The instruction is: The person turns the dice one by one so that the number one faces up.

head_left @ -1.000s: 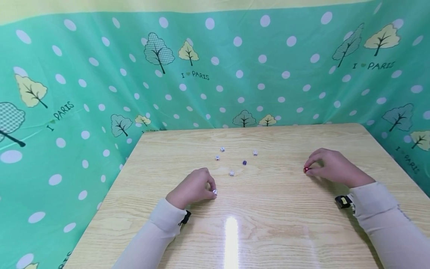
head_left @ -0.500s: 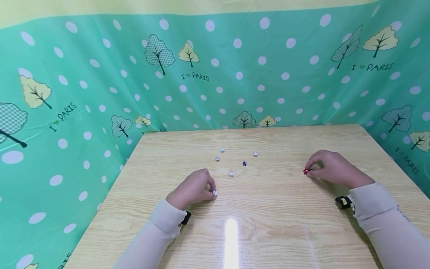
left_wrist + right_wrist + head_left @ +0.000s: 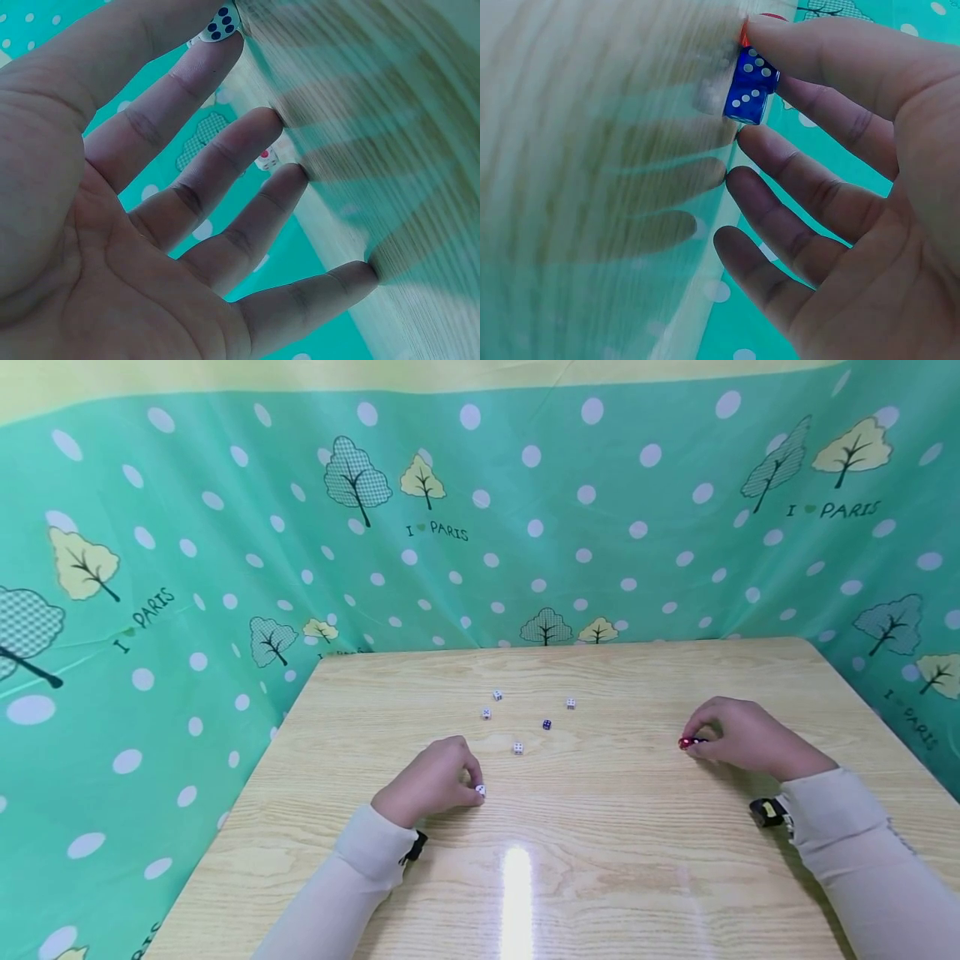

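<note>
Near the table's middle, my left hand (image 3: pixel 435 781) pinches a white die (image 3: pixel 481 791) between thumb and index finger. In the left wrist view, that die (image 3: pixel 223 24) shows dark blue pips, and the other fingers reach to the tabletop. On the right, my right hand (image 3: pixel 738 735) pinches a red die (image 3: pixel 686 743) close to the table. Most of the red die is hidden behind the thumb in the right wrist view. Right against it sits transparent blue (image 3: pixel 746 101) with white pips; I cannot tell whether this is one die or two.
Between the hands on the wooden table (image 3: pixel 600 835) lie several white dice, the nearest white die (image 3: pixel 518 748) just beyond my left hand. A dark blue die (image 3: pixel 547 724) lies among them. A green patterned curtain (image 3: pixel 480 527) stands along the back and sides.
At my right fingertips the red die has shifted very slightly, and more dark blue shows beside it. My left hand and the dice on the table have stayed put.
</note>
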Motion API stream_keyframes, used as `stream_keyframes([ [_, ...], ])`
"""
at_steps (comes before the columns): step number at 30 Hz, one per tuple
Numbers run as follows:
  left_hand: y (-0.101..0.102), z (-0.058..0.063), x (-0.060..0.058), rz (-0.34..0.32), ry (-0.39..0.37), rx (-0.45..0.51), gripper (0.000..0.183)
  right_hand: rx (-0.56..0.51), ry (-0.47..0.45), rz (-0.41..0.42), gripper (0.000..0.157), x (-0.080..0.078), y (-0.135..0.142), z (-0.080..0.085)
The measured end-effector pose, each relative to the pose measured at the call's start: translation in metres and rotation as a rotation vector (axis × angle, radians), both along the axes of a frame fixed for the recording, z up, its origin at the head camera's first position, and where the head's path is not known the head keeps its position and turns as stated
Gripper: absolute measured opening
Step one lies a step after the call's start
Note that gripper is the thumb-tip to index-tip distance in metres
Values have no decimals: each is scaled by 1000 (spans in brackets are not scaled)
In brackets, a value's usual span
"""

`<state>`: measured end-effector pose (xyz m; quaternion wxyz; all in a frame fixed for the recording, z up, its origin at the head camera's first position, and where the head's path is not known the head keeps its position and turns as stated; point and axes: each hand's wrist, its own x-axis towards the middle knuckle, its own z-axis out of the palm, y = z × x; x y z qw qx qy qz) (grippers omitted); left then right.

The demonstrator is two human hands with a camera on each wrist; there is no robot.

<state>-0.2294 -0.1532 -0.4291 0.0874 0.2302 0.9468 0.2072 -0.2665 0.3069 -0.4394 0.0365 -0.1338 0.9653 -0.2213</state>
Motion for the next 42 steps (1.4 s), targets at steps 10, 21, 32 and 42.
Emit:
stream_keyframes([
  [10, 1, 2, 1, 8, -2, -18, 19, 5, 46, 72, 21, 1, -16, 15],
  [21, 2, 1, 2, 12, -8, -24, 20, 26, 83, 151, 20, -23, -60, 19],
  [32, 0, 1, 1, 16, -14, -11, 20, 3, 25, 135, 35, -51, -117, 9],
  [42, 2, 4, 2, 7, -2, -21, 19, 109, 75, 80, 46, -63, -146, 3],
])
